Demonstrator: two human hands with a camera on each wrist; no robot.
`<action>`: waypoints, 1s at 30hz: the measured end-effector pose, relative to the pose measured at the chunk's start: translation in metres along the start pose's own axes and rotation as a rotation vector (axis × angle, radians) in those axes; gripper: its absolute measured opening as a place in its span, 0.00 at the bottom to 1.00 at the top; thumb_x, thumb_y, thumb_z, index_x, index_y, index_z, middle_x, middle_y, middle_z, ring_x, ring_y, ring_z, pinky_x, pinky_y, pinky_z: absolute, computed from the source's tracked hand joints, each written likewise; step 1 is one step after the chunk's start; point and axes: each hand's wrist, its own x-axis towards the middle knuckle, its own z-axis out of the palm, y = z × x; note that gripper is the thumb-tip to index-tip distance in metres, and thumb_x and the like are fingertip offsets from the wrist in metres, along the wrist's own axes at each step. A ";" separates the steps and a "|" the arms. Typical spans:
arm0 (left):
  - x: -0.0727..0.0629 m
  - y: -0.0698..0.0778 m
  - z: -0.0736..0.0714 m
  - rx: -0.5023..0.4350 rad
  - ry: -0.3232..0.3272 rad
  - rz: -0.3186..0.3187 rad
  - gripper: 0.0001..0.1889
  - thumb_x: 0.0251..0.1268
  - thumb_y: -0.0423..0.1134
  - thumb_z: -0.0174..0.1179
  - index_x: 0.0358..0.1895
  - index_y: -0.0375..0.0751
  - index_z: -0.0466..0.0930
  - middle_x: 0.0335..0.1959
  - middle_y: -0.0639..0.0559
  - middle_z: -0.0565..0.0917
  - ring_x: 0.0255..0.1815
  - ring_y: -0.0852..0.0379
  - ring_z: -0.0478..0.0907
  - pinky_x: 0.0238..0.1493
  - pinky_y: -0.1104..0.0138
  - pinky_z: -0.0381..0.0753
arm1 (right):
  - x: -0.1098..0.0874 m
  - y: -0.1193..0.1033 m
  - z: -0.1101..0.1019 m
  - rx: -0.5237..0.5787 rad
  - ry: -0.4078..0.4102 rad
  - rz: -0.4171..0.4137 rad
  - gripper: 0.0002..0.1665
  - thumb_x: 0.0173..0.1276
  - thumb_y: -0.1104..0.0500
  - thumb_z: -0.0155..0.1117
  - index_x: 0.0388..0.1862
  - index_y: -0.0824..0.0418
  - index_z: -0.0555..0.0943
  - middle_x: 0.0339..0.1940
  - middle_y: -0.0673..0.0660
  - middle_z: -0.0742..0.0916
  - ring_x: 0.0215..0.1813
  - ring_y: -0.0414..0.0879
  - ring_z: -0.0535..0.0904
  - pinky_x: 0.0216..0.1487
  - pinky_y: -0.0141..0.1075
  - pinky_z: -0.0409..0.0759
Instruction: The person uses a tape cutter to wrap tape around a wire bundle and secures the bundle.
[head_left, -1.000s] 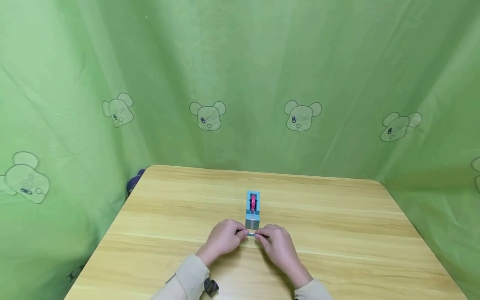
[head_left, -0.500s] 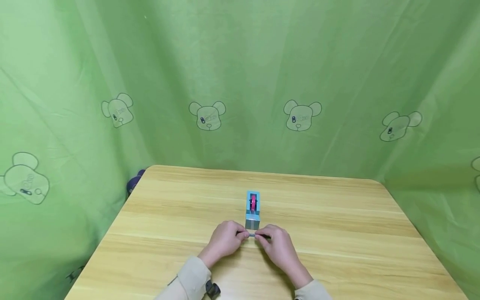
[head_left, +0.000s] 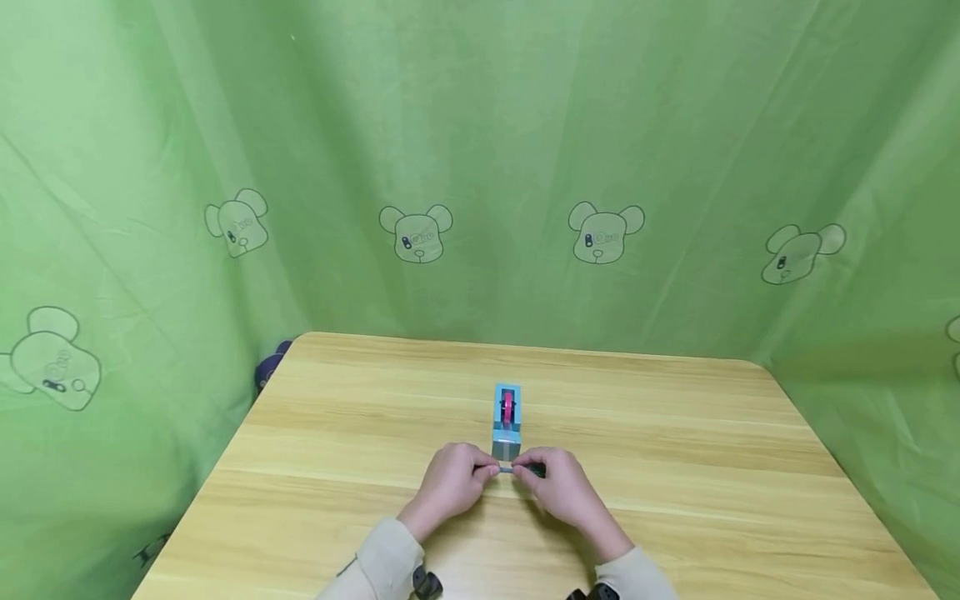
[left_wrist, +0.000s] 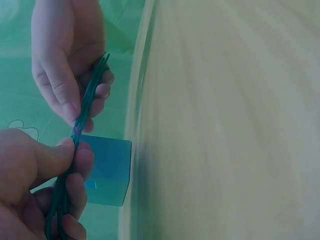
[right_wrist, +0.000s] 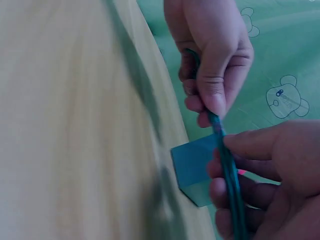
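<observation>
In the head view my left hand (head_left: 452,482) and right hand (head_left: 561,485) meet over the middle of the table. Between them they pinch a bundle of thin dark green strands (left_wrist: 90,97), one hand on each side of its middle. A short stretch with a pinkish sheen (left_wrist: 77,130) shows between the two thumbs. On the left hand's side the strands curve into loops; on the right hand's side thin straight ends stick out past the fingers. Just beyond the fingertips stands a blue tape dispenser (head_left: 507,435) carrying a roll of tape with a pink core (head_left: 507,407).
The wood-grain table (head_left: 675,467) spreads out on both sides of the hands. Green curtains (head_left: 510,125) with bear-head prints hang behind and beside it. Something purple (head_left: 268,367) shows past the table's left back corner. Black wrist devices (head_left: 427,583) sit at both cuffs.
The right hand has turned slightly and its forearm has shifted right, showing more of the green bundle and the black device at its cuff. The left hand has barely moved; the dispenser stays put.
</observation>
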 end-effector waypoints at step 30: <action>0.007 0.002 -0.009 -0.023 -0.065 -0.030 0.09 0.69 0.43 0.62 0.33 0.49 0.91 0.18 0.65 0.78 0.13 0.65 0.66 0.18 0.70 0.66 | 0.002 0.009 0.009 -0.007 0.084 -0.015 0.06 0.62 0.65 0.72 0.35 0.54 0.89 0.37 0.49 0.89 0.45 0.48 0.85 0.51 0.46 0.81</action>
